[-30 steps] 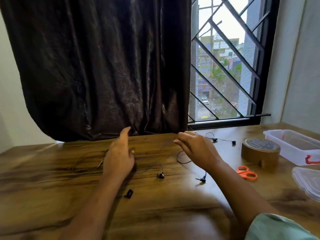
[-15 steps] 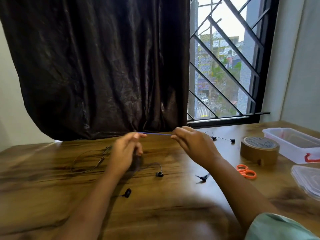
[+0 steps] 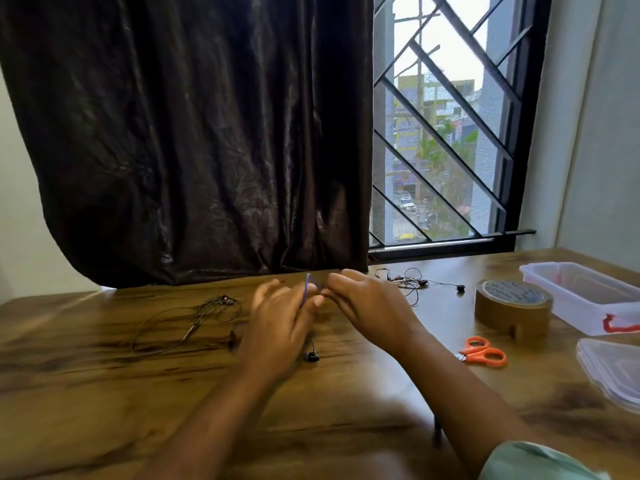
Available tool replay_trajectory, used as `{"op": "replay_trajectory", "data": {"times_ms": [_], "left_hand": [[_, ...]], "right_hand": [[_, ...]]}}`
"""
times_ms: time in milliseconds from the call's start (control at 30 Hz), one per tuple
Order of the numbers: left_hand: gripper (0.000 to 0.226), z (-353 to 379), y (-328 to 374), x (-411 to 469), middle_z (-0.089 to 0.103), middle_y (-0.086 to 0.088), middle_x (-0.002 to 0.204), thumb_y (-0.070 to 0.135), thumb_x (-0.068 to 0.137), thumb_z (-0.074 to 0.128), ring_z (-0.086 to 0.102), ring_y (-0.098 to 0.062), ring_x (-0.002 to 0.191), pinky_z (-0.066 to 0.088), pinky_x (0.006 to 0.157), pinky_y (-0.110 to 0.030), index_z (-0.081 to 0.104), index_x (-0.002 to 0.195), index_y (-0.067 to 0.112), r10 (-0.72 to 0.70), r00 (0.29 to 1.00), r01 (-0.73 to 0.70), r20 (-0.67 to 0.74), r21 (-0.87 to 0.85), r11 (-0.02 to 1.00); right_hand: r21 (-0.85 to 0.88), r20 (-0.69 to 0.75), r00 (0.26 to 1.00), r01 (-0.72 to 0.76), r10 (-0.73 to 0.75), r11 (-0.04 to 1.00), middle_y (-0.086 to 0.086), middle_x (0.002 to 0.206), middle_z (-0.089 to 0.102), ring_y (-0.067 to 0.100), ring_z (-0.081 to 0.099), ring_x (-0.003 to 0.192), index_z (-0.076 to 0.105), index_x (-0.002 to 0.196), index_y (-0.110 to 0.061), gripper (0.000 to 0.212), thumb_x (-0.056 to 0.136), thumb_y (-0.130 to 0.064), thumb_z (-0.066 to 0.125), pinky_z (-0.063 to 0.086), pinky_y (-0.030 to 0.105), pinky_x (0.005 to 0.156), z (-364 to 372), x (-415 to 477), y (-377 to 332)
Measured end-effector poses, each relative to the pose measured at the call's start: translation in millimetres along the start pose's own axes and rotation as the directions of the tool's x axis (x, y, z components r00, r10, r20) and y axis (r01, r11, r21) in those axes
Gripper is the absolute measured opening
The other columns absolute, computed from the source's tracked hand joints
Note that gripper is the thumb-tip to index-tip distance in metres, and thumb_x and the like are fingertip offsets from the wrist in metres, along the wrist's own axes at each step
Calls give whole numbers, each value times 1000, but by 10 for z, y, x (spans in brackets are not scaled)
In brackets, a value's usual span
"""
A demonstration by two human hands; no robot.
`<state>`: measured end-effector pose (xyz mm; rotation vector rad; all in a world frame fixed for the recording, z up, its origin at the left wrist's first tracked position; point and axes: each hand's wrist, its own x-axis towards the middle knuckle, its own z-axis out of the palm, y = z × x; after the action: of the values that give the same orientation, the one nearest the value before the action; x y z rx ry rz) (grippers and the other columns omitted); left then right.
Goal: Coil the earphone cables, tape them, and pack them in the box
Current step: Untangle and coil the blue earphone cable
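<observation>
Two bare hands hovered close together above the brown wooden surface (image 3: 104,393), the right hand (image 3: 367,306) pinching a thin purple earphone cable (image 3: 306,287) beside the blurred left hand (image 3: 277,327), its grip impossible to tell, where a slack pinch might let the black earbud (image 3: 311,357) below pull the loop loose.

The tape roll (image 3: 512,306) is looking brown & matt, like paper. Under it the table (image 3: 104,393) is showing smooth wood w/ dark grain, shining a bit. Right of the roll, the box (image 3: 581,289) & lids (image 3: 613,368) are looking like clear glossy plastic. Just in front of the roll, the scissors (image 3: 483,351) are showing shiny orange plastic handles. Far left of the roll, the earphone cables (image 3: 187,323) are looking thin, black, matt. Behind & left, the curtain (image 3: 190,133) is hanging as dark, crinkly, shiny cloth. Window bars (image 3: 450,64) behind the roll: black, prob. metal.
</observation>
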<state>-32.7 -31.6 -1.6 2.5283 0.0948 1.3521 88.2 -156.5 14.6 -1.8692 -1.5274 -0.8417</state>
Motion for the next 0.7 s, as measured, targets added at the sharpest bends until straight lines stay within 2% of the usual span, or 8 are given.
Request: {"op": "replay_trajectory", "data": {"times_ms": [100,233,300,433,500,567,633,700], "left_hand": [[35,16,9,38,54,6,58,45,96,32,52,-6,56,39,56,-18,58,82,27,-79,992,51,-101,-258,965],[33,-146,-225,160,55,7,57,33,100,35,50,-5,55,42,55,-23,60,80,25,-462,830,199,-313,-608,769],[33,-191,-269,184,60,7,69,28,102,33,54,-4,61,44,60,-27,62,86,24,-584,757,222,-293,-725,652],[28,-156,-107,171,66,1,106,35,100,36,61,-9,91,47,77,-33,63,105,27,-583,811,315,-58,-796,517],[63,-203,-41,168,65,-10,119,68,83,33,63,-22,104,50,89,-43,64,115,22,-505,817,410,279,-897,167],[98,-313,35,165,69,-18,108,84,62,23,66,-35,99,47,93,-52,70,109,13,-326,733,596,597,-795,-117],[94,-315,66,141,71,-17,85,81,66,21,70,-33,77,54,80,-46,74,94,8,-286,651,721,704,-691,-59],[59,-239,98,135,67,-9,66,56,87,31,68,-23,57,57,57,-34,67,92,9,-382,641,731,666,-681,39]], "right_hand": [[0,-5,1000,-14,14,1000,-7,79,56,20,59,64,55,91,-26,30,96,-47,35,36,26,50,-27,11,41],[42,-44,994,-93,95,995,-12,79,51,18,57,64,57,91,-25,23,98,-41,42,35,25,52,-101,-9,216],[17,-25,992,-120,121,993,-14,77,45,20,57,64,56,89,-23,22,98,-39,43,35,26,53,-81,-35,263],[10,30,988,-153,153,988,-12,72,39,24,56,64,46,81,-25,22,98,-38,43,32,28,52,-11,-73,284],[24,18,990,-140,140,990,-12,72,39,24,56,64,44,81,-26,22,98,-39,43,33,28,52,-14,-63,261],[3,-26,994,-108,109,994,-12,74,41,22,55,66,51,82,-24,25,96,-43,41,33,26,52,-31,-31,215],[-30,-76,996,-56,54,998,-9,80,46,17,52,74,57,83,-21,31,94,-45,41,35,24,53,-31,2,178],[-23,-98,995,-23,20,999,-7,84,45,12,44,78,58,81,-21,29,92,-44,44,37,23,54,-28,23,139]]}}
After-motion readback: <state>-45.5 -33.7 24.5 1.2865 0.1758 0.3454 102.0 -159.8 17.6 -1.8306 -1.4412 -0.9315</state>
